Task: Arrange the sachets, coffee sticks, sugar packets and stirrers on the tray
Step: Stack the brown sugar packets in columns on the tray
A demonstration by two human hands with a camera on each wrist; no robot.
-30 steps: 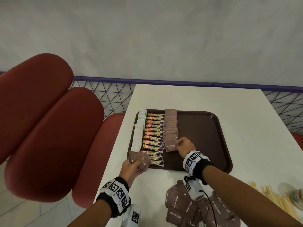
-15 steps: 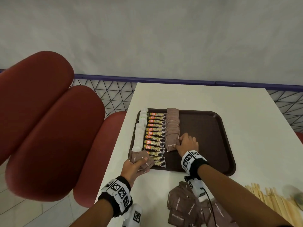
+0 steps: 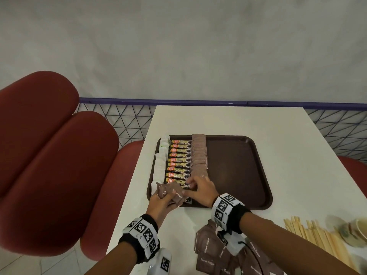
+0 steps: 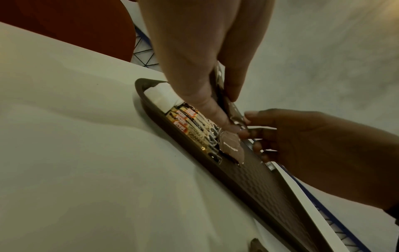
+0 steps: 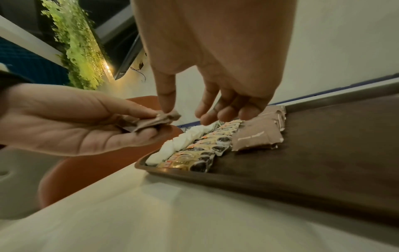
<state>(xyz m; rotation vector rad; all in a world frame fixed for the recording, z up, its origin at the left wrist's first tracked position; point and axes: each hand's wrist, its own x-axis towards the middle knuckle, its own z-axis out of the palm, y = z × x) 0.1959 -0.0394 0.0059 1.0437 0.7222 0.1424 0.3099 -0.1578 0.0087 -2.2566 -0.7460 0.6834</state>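
A brown tray (image 3: 236, 175) on the white table carries a column of white sachets (image 3: 159, 165), a column of coffee sticks (image 3: 179, 161) and a row of brown sugar packets (image 3: 199, 153). Over the tray's near left corner my left hand (image 3: 168, 197) grips a small bunch of brown sugar packets (image 3: 169, 192). My right hand (image 3: 188, 186) is right beside it. In the right wrist view its thumb rests on the held packets (image 5: 156, 120), while its fingers (image 5: 218, 116) hang relaxed a little apart, above the coffee sticks. The nearest laid sugar packet (image 5: 255, 138) lies flat on the tray.
More loose brown sugar packets (image 3: 210, 253) lie on the table under my right forearm. Wooden stirrers (image 3: 317, 239) and paper cups (image 3: 355, 231) sit at the near right. Red padded seats (image 3: 49, 165) stand left of the table. The tray's right half is bare.
My right hand has left the sugar packet row on the tray and moved left and nearer, onto the bunch in my left hand. The left hand has shifted slightly over the tray's corner.
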